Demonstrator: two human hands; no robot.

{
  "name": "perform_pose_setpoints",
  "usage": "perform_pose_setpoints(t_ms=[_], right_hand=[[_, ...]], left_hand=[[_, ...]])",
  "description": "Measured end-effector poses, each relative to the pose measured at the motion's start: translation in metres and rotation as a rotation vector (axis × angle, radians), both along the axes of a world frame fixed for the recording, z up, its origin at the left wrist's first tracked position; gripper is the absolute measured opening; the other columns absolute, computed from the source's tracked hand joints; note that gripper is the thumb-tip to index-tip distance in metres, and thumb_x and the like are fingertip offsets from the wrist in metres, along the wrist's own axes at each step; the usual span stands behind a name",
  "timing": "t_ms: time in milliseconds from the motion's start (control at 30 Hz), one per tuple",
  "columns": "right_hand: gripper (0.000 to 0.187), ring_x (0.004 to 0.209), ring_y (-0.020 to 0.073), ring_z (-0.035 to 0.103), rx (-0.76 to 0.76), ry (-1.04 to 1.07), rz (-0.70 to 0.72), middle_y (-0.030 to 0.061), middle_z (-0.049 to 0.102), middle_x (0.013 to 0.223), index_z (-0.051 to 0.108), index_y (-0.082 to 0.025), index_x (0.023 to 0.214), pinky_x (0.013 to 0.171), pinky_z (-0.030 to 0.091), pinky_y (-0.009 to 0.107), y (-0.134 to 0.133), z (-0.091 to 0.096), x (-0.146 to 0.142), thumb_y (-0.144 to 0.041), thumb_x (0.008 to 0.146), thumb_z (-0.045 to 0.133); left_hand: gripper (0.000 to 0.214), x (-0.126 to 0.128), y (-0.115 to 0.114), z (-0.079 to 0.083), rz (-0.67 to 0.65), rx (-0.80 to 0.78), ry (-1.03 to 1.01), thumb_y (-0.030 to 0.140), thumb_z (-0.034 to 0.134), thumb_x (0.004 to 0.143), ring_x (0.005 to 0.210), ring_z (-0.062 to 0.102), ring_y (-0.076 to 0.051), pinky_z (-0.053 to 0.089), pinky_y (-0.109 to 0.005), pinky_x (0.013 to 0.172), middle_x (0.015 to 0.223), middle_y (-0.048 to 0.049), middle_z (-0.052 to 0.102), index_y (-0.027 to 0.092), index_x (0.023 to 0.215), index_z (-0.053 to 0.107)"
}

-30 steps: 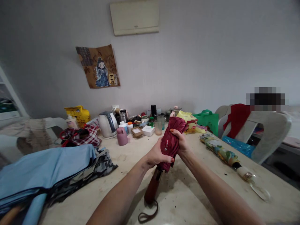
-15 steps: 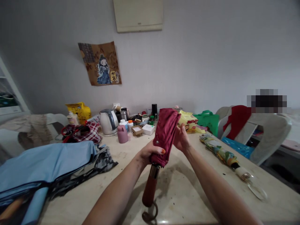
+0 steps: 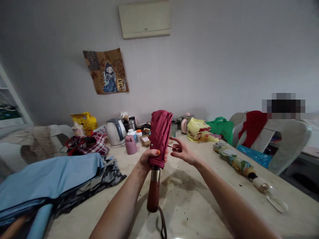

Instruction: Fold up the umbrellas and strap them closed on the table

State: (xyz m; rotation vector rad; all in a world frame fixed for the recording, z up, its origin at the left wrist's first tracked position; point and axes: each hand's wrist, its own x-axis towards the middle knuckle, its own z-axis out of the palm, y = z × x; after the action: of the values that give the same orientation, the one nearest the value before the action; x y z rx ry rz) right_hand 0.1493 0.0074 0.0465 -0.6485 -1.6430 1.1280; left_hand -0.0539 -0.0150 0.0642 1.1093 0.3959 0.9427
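A folded maroon umbrella (image 3: 160,136) stands tilted slightly above the table, its wooden handle (image 3: 153,194) pointing down with a dark wrist loop (image 3: 162,220) hanging from it. My left hand (image 3: 149,158) is wrapped around the lower end of the folded canopy, thumb in front and fingertips showing on the far side. On the right, a thin maroon closing strap (image 3: 171,146) runs from the canopy to my right hand (image 3: 183,151). The thumb and a curled finger appear to pinch its end, while the index finger sticks out toward the canopy.
A light blue umbrella (image 3: 67,171) and a grey camouflage one (image 3: 109,177) lie at left. A floral umbrella (image 3: 233,159) lies at right. Toward the wall stand a kettle (image 3: 116,132), a pink cup (image 3: 131,145), a yellow bag (image 3: 198,130) and a green bag (image 3: 219,129).
The umbrella has shifted left and stands more upright, held in my left hand. My right hand has drawn away from the canopy, and the strap now stretches toward it.
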Motion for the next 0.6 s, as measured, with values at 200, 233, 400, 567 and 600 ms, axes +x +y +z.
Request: perform_pose_setpoints(t_ms=[200,233,400,567,600], right_hand=[[0.036,0.046,0.0079,0.040,0.133,-0.190,-0.167,-0.0006,0.055,0.052,0.063,-0.016,0.058,0.047,0.027,0.021,0.003,0.012,0.016,-0.045,0.079,0.065],[0.039,0.045,0.0078,0.040,0.103,-0.166,-0.163,-0.0011,0.053,0.049,0.062,-0.016,0.057,0.046,0.026,0.021,0.004,0.012,0.020,-0.048,0.077,0.067],[0.048,0.042,0.0055,0.029,-0.018,-0.022,-0.186,-0.0043,0.043,0.043,0.058,-0.016,0.054,0.044,0.017,0.021,0.015,0.004,0.030,-0.059,0.069,0.072],[0.050,0.041,0.0044,0.026,-0.069,0.011,-0.171,-0.0033,0.045,0.047,0.056,-0.015,0.053,0.043,0.013,0.021,0.012,0.002,0.017,-0.061,0.066,0.071],[0.049,0.042,0.0045,0.026,-0.077,0.007,-0.159,-0.0032,0.045,0.047,0.057,-0.015,0.053,0.043,0.013,0.021,0.009,0.004,0.013,-0.060,0.067,0.070]], left_hand=[[0.036,-0.007,0.005,0.001,0.045,0.040,0.045,0.030,0.072,0.048,0.059,0.058,-0.015,0.045,-0.027,0.056,0.070,-0.0075,0.066,0.011,0.078,0.066],[0.036,-0.007,0.005,0.002,0.065,0.034,0.057,0.029,0.072,0.048,0.060,0.059,-0.015,0.046,-0.027,0.056,0.071,-0.0074,0.066,0.011,0.078,0.066],[0.040,-0.002,0.004,0.005,0.153,0.062,0.111,0.024,0.073,0.047,0.059,0.060,-0.015,0.049,-0.027,0.056,0.072,-0.0044,0.067,0.013,0.084,0.065],[0.056,0.004,0.014,0.003,0.377,0.146,0.132,0.015,0.075,0.046,0.068,0.061,-0.013,0.053,-0.027,0.065,0.085,-0.0004,0.067,0.017,0.099,0.060],[0.057,0.006,0.016,0.002,0.426,0.162,0.158,0.013,0.075,0.045,0.069,0.061,-0.013,0.053,-0.027,0.065,0.085,0.0000,0.067,0.018,0.099,0.059]])
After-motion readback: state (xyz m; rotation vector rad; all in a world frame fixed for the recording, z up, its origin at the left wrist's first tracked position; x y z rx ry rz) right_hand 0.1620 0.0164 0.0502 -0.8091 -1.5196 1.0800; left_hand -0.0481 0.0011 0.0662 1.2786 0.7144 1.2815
